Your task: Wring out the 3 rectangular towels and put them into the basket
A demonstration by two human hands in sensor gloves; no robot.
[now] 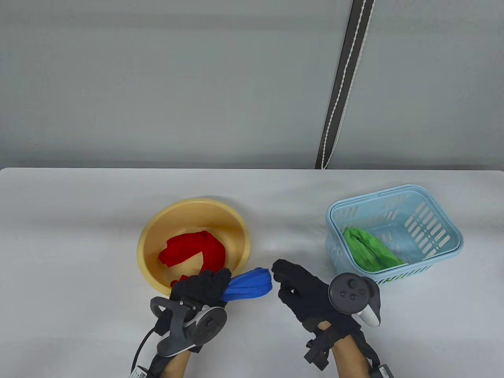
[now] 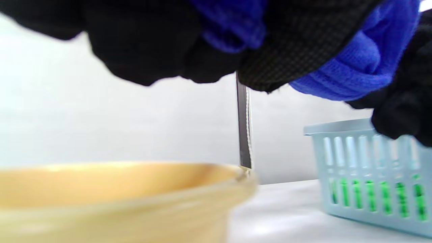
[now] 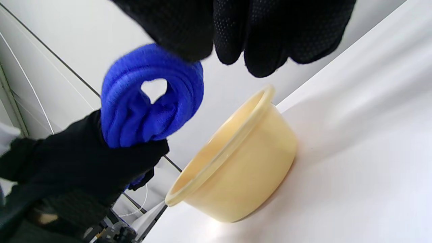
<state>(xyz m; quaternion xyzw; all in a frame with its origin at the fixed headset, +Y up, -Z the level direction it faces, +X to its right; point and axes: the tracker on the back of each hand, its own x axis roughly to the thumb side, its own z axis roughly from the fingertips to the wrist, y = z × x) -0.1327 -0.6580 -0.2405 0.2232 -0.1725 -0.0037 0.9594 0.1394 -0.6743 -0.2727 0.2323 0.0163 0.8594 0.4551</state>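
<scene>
Gripping the bunched blue towel [image 1: 252,284], the left hand [image 1: 201,289] holds it above the table beside the yellow basin [image 1: 149,240].

Its fingers are curled tight round one end; the folded free end sticks out toward the right hand [image 1: 303,293], whose fingertips [image 1: 281,269] sit just beside it, loosely bent, and whether they touch I cannot tell. A red towel [image 1: 193,250] lies in the basin. A green towel [image 1: 370,250] lies in the light blue basket [image 1: 433,256] to the right on the white table [image 1: 78,236].
</scene>
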